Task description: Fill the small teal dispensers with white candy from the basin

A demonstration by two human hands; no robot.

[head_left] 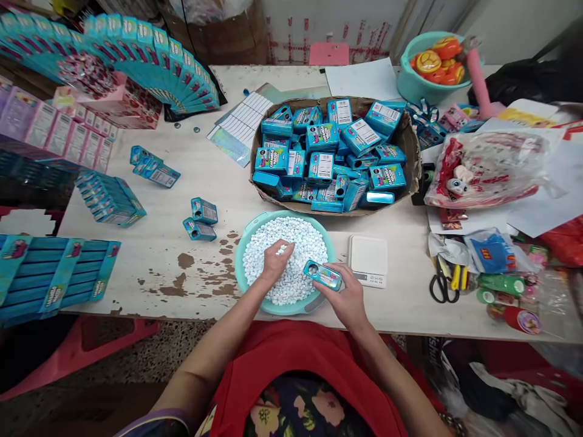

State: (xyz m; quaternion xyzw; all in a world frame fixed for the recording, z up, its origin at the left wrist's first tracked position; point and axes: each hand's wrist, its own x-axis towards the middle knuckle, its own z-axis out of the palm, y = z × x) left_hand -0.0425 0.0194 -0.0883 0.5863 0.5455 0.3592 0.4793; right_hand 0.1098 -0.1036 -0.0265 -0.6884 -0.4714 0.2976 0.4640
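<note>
A turquoise basin (pixel 240 267) full of small white candies (pixel 304 238) sits at the table's front. My left hand (pixel 276 261) is over the candies with its fingers curled and pinched together, some candies at the fingertips. In my right hand (pixel 348 296), above the basin's right rim, is a small blue candy tin (pixel 324 275), tilted, its round opening toward the left hand. Whether anything is inside the tin cannot be made out. Close to the right hand lies a white kitchen scale (pixel 368 258).
Behind the basin stands a cardboard box (pixel 412 176) heaped with blue tins. Two tins (pixel 204 210) lie left of the basin, near a stacked row of them (pixel 109 198). Scissors (pixel 441 285) and plastic-wrapped items lie right. Display cartons (pixel 59 276) line the left edge.
</note>
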